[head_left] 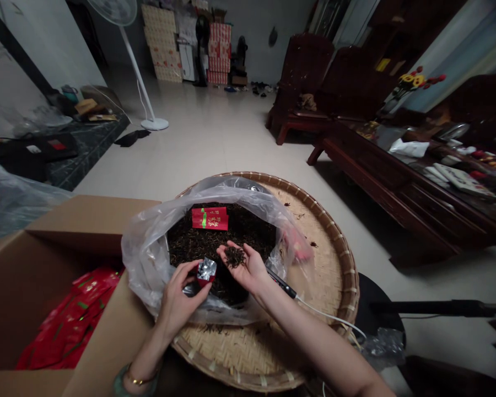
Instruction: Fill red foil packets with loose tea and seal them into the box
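My left hand [181,295] is closed around a small red packet [206,271], whose silvery inside shows at its opened top. Beside it, my right hand [248,271] is palm up with fingers slightly curled, cupping a small heap of dark loose tea leaves [235,256]. Both hands are over a large clear plastic bag [144,248] filled with the same dark tea [190,242]. On the tea lies a flat red packet [210,218] with gold and green print. A dark handheld device [283,284] with a white cord sits by my right wrist, partly hidden.
The bag stands on a round woven bamboo tray [326,248] with scattered leaves. At left, an open cardboard box [103,218] holds many red packets [72,320]. A dark wooden table [367,176] is at right, and a white fan [143,82] stands farther back.
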### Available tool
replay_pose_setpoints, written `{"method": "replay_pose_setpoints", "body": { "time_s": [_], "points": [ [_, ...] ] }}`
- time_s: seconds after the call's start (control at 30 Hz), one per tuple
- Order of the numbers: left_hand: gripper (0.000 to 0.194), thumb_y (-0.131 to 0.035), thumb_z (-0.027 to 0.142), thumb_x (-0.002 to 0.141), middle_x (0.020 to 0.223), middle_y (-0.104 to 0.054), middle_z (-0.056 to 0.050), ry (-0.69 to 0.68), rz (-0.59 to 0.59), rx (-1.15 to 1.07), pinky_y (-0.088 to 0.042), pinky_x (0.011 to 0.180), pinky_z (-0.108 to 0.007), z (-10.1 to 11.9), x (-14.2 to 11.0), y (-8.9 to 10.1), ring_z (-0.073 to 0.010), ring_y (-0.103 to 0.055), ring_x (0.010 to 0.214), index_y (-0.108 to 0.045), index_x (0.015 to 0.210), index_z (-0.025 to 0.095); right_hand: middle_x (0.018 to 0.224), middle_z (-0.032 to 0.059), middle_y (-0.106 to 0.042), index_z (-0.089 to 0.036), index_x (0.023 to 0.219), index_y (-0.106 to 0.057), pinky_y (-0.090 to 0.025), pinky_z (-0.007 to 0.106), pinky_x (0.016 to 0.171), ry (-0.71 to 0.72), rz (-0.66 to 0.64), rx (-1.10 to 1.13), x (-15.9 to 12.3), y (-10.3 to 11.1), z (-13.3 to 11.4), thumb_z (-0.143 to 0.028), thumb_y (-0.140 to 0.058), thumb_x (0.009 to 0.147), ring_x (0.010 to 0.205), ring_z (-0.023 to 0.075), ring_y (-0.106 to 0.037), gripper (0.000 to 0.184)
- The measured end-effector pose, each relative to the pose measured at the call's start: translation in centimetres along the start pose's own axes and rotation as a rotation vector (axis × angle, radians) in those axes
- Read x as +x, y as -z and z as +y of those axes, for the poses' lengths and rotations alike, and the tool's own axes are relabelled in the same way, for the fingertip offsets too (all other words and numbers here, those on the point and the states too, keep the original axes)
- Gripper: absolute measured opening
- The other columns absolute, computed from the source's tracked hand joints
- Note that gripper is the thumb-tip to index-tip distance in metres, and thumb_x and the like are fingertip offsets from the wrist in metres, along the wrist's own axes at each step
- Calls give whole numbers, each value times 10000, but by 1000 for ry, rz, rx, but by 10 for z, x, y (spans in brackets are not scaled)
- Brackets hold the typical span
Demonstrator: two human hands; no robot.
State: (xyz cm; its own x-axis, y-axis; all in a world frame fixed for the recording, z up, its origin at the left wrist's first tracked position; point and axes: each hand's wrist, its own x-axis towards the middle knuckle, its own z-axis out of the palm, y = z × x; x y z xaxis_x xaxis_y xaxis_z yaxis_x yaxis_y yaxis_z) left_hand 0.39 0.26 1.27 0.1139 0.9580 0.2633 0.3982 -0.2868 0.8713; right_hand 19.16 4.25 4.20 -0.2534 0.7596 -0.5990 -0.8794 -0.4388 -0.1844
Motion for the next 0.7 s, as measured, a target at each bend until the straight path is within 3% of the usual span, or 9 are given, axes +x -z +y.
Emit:
{"method": "replay_pose_setpoints", "body": {
  "time_s": [0.17,0.3,0.4,0.47,0.63,0.7],
  "points": [
    [360,-650,263,760,1078,-580,-61,-3,-3,4,-587,757,-309,1,1,0,-196,-607,965,-565,1107,222,921,139,-701,-130,950,-602,-563,351,727,36,-93,0,0,7,-4,-271,-415,880,872,211,-674,244],
    [361,-644,263,761,1078,-580,-57,-4,-6,1,-586,761,-306,1,2,-1,-193,-610,969,-566,1110,224,828,101,-709,-137,920,-600,-571,340,690,14,-38,-6,-5,4,-9,-224,-413,860,800,194,-678,215],
    [355,-642,266,762,1085,-582,-58,-4,-10,5,-586,761,-304,3,2,-2,-196,-610,976,-567,1106,221,856,112,-709,-119,951,-602,-571,319,704,13,-71,4,-7,0,-8,-218,-410,865,812,189,-678,233],
    [349,-640,265,765,1084,-584,-60,-7,-13,9,-587,756,-303,4,2,-2,-195,-610,976,-567,1103,218,870,113,-708,-118,969,-600,-571,316,701,12,-88,11,-6,2,-5,-226,-407,868,815,189,-676,244],
    [353,-643,265,767,1071,-585,-60,-12,-21,33,-590,761,-322,5,3,-2,-197,-608,964,-562,1107,214,797,108,-699,-121,944,-594,-577,338,681,-49,23,29,-4,11,3,-220,-389,865,786,195,-673,241],
    [358,-645,264,765,1068,-585,-58,-16,-24,40,-592,759,-323,5,3,-2,-197,-608,962,-559,1109,217,828,117,-702,-116,950,-597,-576,340,695,-34,-12,22,-7,9,2,-229,-391,873,803,197,-673,247]
  ]
}}
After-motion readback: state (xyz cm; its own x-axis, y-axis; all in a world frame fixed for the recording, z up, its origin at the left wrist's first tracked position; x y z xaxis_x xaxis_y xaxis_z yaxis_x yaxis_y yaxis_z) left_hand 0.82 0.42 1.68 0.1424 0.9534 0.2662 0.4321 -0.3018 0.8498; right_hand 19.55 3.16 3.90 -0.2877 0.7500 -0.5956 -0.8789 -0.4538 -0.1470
